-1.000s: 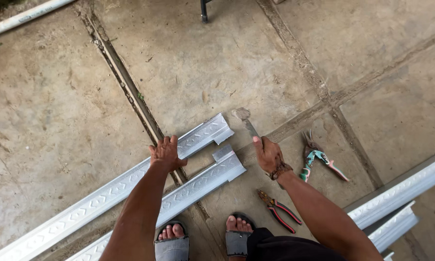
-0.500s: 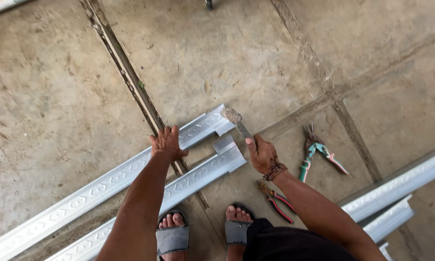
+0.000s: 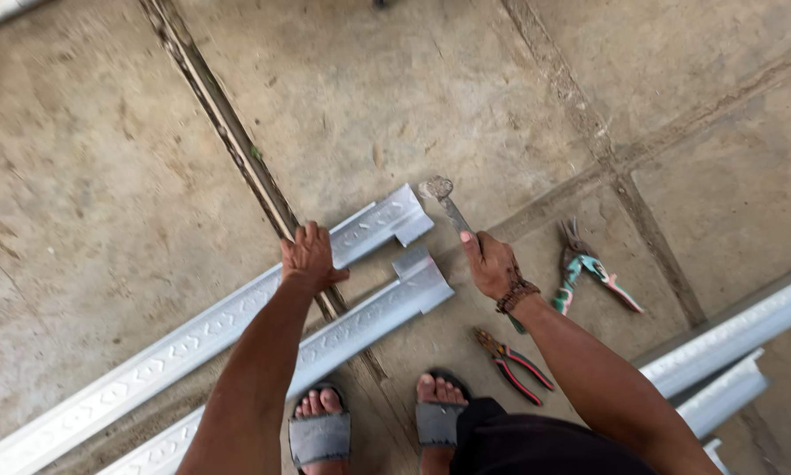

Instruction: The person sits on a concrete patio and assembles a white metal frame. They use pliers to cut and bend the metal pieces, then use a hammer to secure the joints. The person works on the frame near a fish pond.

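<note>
My left hand (image 3: 308,258) presses down on the upper of two long embossed metal channels (image 3: 373,229) lying on the concrete floor. The lower channel (image 3: 386,310) lies parallel, just in front of my feet. My right hand (image 3: 492,264) grips the handle of a hammer (image 3: 441,195), whose head hovers just right of the upper channel's end.
Green-handled tin snips (image 3: 589,264) and red-handled pliers (image 3: 511,361) lie on the floor to the right. More metal channels (image 3: 738,334) lie at the lower right. A dark joint (image 3: 228,132) runs diagonally across the concrete. My sandalled feet (image 3: 378,422) stand at the bottom.
The hammer swung toward the end of the upper channel and has now lifted slightly back to the right. My left hand stayed on the channel.
</note>
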